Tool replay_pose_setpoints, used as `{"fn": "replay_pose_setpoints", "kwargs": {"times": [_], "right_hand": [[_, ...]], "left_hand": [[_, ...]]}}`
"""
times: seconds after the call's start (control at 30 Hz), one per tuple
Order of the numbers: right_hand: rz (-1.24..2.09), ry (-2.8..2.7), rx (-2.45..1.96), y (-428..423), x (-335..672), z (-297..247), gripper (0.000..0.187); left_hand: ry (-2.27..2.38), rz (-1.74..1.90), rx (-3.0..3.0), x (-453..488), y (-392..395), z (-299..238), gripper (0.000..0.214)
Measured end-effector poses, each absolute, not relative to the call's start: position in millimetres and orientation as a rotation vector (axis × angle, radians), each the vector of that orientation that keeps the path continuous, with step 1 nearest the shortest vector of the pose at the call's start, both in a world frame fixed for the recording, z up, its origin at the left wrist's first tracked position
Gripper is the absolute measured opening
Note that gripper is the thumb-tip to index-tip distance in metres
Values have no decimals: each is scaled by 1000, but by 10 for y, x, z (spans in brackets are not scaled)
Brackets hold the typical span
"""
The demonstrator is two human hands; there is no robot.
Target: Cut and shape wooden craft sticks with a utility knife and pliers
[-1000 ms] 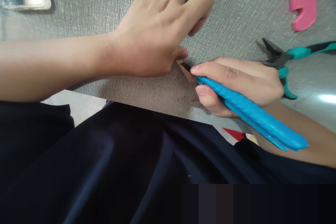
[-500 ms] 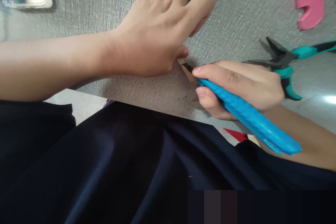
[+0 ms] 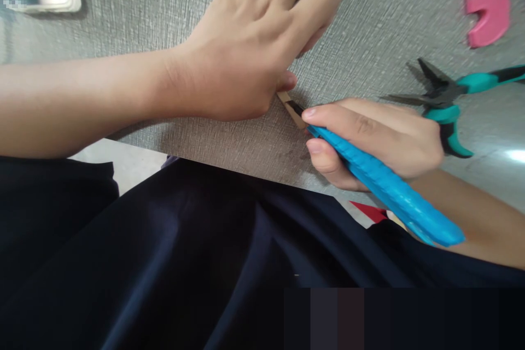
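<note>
A right hand (image 3: 377,139) grips a blue utility knife (image 3: 381,180), fingers wrapped around its handle. The knife's long axis runs from 4 o'clock at the butt up to 10 o'clock at the blade tip, which touches a small tan strip (image 3: 292,109) on the grey desk (image 3: 164,11). The left hand (image 3: 254,49) lies flat, fingers together, thumb pressing the strip's far end. Teal pliers (image 3: 447,101) lie at 3 o'clock, just beyond the right hand.
</note>
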State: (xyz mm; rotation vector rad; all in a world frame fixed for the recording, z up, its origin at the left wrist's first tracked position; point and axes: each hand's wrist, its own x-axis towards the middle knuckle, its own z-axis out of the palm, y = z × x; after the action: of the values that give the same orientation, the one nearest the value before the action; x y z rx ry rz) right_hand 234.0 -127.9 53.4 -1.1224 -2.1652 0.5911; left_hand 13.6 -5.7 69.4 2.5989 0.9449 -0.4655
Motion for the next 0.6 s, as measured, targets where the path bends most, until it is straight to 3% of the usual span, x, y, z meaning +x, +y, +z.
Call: {"fn": "replay_pose_setpoints", "kwargs": {"times": [0.27,0.43,0.6], "right_hand": [[539,-2199,-1165,-1294,2344,550,22],[553,-2229,-1111,-1247,2383,547,23],[564,-2175,-1048,-1240,2382,524,30]], "left_hand": [[946,-468,2588,130,-53,712,45],[585,0,2623,-45,7,490,55],[484,50,2648,-176,-27,349,61]]}}
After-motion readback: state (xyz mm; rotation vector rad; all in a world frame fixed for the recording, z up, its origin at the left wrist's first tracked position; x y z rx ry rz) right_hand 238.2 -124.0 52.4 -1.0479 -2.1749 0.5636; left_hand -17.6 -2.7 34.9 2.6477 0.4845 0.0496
